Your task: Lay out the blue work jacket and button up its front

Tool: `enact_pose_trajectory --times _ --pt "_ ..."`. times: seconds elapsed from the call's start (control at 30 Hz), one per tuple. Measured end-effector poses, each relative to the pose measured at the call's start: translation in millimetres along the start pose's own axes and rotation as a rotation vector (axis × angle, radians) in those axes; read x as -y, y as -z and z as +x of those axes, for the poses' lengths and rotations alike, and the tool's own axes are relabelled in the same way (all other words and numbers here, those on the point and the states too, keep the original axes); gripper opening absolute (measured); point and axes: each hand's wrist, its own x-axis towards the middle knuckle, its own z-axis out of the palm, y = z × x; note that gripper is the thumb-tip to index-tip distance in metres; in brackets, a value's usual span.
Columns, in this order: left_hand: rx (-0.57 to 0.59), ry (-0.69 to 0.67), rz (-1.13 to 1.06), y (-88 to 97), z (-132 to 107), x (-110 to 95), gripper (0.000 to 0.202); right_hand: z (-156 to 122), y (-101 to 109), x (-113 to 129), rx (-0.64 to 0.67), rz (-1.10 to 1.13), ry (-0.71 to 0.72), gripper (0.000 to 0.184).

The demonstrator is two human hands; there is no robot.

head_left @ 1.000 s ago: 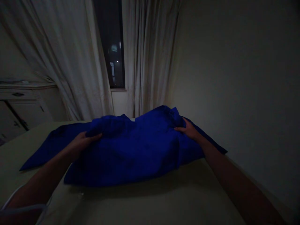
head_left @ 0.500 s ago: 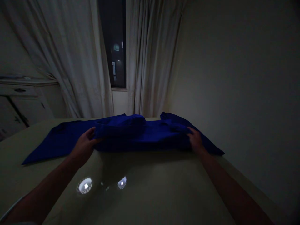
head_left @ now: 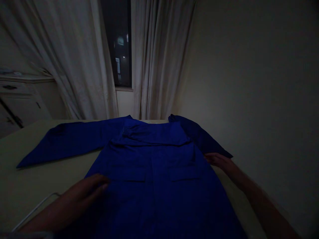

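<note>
Left grip: open, lying on the blue shirt
Right grip: open, resting at the shirt's side edge
Shirt: spread flat, collar end near the table's far edge, sleeves outstretched

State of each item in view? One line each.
Blue long-sleeved shirt: spread flat, front up, two flapped chest pockets, sleeves out to the sides.
Left hand: open, resting on the shirt's lower front.
Right hand: open, fingers at the shirt's side edge.
Pale surface: under the shirt.
Thin white wire: lying by the left hand.
Curtains: hanging, parted around the window.
Window: dark outside, distant lights.
White cabinet: doors shut.
</note>
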Motion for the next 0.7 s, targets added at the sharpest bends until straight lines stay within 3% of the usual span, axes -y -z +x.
enact_pose_trajectory --times 0.1,0.23,0.33,0.43,0.5,0.57,0.7 --pt "0.143 -0.191 0.123 -32.9 44 -42 0.038 55 -71 41 0.052 -0.233 0.191 0.044" --pt "0.104 -0.305 0.325 -74.2 113 -76 0.036 124 -176 70 0.096 -0.408 0.347 0.035" --pt "0.007 -0.243 0.496 -92.6 157 -76 0.041 160 -242 74 0.059 -0.453 0.341 0.033" --pt "-0.064 -0.143 0.605 -96.0 184 -62 0.040 185 -274 76 -0.004 -0.473 0.303 0.010" --pt "-0.073 -0.100 0.650 -92.9 193 -54 0.035 199 -264 80 -0.081 -0.454 0.288 0.011" --pt "-0.052 -0.091 0.693 -89.1 198 -51 0.034 209 -223 83 -0.224 -0.415 0.264 0.019" --pt "-0.017 -0.084 0.742 -89.3 211 -59 0.035 196 -79 62 -0.717 -0.332 0.067 0.051"
